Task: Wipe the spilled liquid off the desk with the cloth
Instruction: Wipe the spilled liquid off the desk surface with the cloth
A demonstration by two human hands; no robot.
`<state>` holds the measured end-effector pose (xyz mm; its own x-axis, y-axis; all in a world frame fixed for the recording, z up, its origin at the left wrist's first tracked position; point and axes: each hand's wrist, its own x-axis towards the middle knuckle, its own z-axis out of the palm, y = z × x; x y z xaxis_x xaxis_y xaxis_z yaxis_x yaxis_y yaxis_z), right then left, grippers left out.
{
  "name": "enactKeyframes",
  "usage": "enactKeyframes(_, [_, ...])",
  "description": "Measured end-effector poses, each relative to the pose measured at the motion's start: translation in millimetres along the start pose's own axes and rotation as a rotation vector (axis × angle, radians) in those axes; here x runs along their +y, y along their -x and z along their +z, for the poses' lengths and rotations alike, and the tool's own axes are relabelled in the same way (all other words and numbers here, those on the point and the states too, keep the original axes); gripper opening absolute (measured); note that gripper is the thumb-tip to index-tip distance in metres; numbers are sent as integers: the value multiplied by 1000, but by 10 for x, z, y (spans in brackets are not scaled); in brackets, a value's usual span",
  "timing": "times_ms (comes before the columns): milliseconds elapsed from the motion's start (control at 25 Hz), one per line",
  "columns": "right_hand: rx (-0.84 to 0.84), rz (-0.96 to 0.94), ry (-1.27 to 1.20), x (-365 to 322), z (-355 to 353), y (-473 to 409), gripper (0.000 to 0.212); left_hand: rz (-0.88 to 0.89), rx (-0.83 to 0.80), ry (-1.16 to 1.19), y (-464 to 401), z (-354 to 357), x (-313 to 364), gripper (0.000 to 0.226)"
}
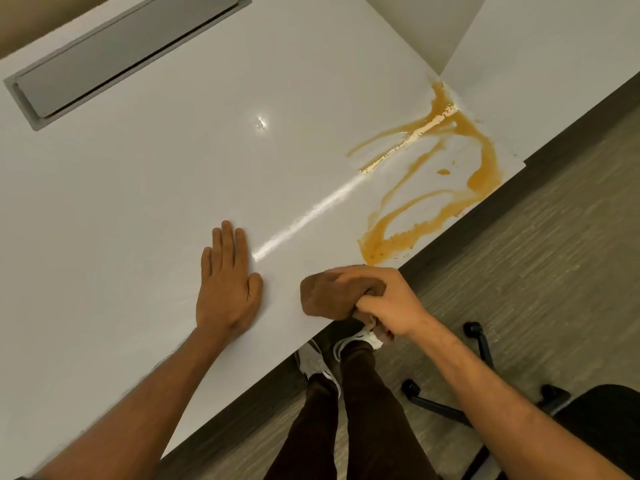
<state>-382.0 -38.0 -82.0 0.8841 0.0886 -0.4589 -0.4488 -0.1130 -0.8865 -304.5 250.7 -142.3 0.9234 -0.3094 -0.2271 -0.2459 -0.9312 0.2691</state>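
Spill (429,188) lies up-right of the right hand (384,299), orange streaks w/ long axis running along the worktop (156,188) front edge. Right grip clenched round the bunched brown cloth (322,294), just short of the spill's near end; nearer hand. Left hand (227,285) flat, holding nothing.

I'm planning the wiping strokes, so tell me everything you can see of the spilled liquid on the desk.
The orange-brown spilled liquid lies in thin looping streaks on the white desk, near its front edge by the seam with the next panel. It pools thicker at two spots along that edge, with one small separate drop between the loops. It looks wet and glossy, translucent where thin. The bunched brown cloth, gripped by the right hand, sits just short of the nearest pool, not touching it.
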Motion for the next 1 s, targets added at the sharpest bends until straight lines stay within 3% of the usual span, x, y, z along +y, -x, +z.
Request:
enactKeyframes(80, [176, -22, -187, -239, -145, -7, 55, 7, -8, -10, -7, -5, 3, 78])
enactKeyframes(160, [335, -138, -218, -429, -296, -3, 55, 14, -9, -12, -2, 1, 0, 79])
enactKeyframes(280, [540, -165, -203, -459, -406, 6, 60, 13, -1, -13, -12, 9, -10, 84])
enactKeyframes(360, [629, -124, -49, -320, -367, -67, 69, 17, -3, -12, -12, 14, -19, 88])
enactKeyframes(520, [485, -29, 841, 111, -184, -430, 87, 18, 5, -6, -15, 42, -18, 90])
enactKeyframes(600, [520, -33, 883, 181, -141, -584, 97, 16, 11, -18, -29, 46, -15, 91])
enactKeyframes(760, [599, -26, 909, 209, -11, -732, 92, 12, -4, -21, -30, 25, -4, 92])
enactKeyframes(1000, [511, -133, 981, 125, 560, -789, 84, 22, 4, -5, -23, 17, -9, 88])
